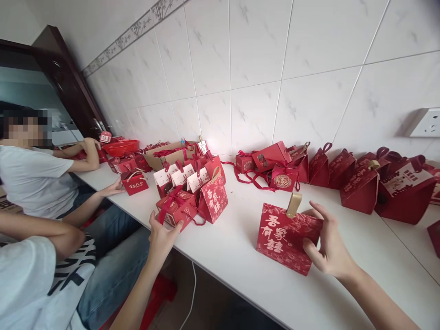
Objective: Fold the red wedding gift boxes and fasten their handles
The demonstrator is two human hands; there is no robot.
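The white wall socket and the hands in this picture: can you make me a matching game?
Things:
1. Wearer's right hand
2. Wearer's left hand
3. Nearer co-worker's hand
4. White plastic wall socket

Matches:
A. Touching a red cardboard box with a ribbon bow
B. On the pale tiled wall
C. Holding a red cardboard box with a gold loop
D. Touching a red cardboard box with a pale cord handle

Pairs: 1-C, 2-A, 3-D, 4-B

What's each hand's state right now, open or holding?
Left hand: at the bow-tied box; grip can't be told.
Right hand: holding the gold-looped red box.
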